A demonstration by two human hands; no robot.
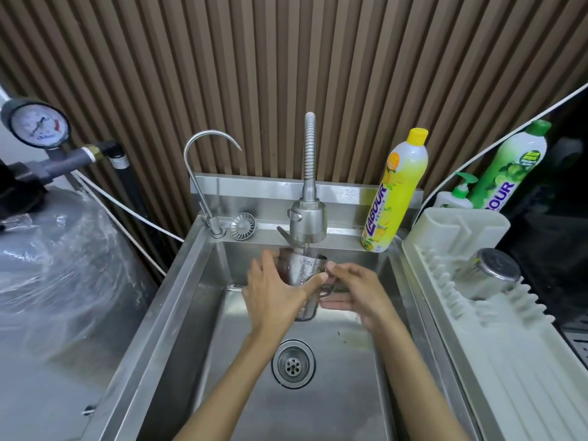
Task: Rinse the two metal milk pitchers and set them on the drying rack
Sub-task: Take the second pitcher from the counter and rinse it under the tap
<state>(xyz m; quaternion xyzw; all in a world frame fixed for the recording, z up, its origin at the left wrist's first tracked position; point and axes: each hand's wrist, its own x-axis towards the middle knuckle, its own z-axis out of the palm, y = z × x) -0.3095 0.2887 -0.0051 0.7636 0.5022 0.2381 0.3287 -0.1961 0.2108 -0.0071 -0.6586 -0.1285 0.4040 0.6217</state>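
A metal milk pitcher (304,268) is held upright over the steel sink (178,300), directly under the spray head of the flexible faucet (308,219), with water running into it. My left hand (273,291) wraps its left side. My right hand (356,292) grips its handle on the right. A second metal pitcher (491,273) lies upside down on the white drying rack (496,354) to the right of the sink.
A thin gooseneck tap (203,173) and a loose strainer (242,226) are on the sink's back ledge. Yellow (396,195) and green (509,167) detergent bottles stand at back right. The drain (293,363) lies below my hands. A plastic-wrapped tank (54,259) with a pressure gauge stands left.
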